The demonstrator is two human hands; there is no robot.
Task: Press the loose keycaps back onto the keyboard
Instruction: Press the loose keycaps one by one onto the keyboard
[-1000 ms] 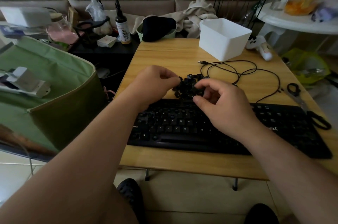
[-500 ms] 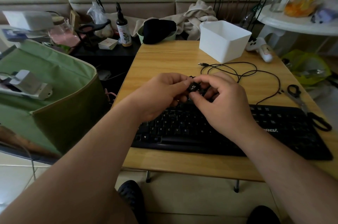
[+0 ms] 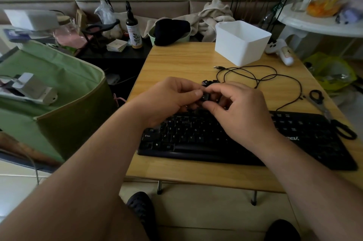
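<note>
Your left hand [image 3: 172, 97] and right hand [image 3: 241, 107] both pinching one keycap [image 3: 205, 96] above keyboard [image 3: 196, 138]; not seated yet; loose keycaps [image 3: 208, 82] remain behind

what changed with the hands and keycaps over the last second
The hands came together: left hand and right hand now both pinch one keycap above the keyboard. A second ago they were apart over the loose pile. Keyboard, cable, white bin unmoved.

Black keyboard [image 3: 196, 134] lies flat on the bench, long side toward the viewer. One black keycap [image 3: 205, 96] held above its top row; loose keycaps [image 3: 208, 83] at 12 o'clock.
</note>
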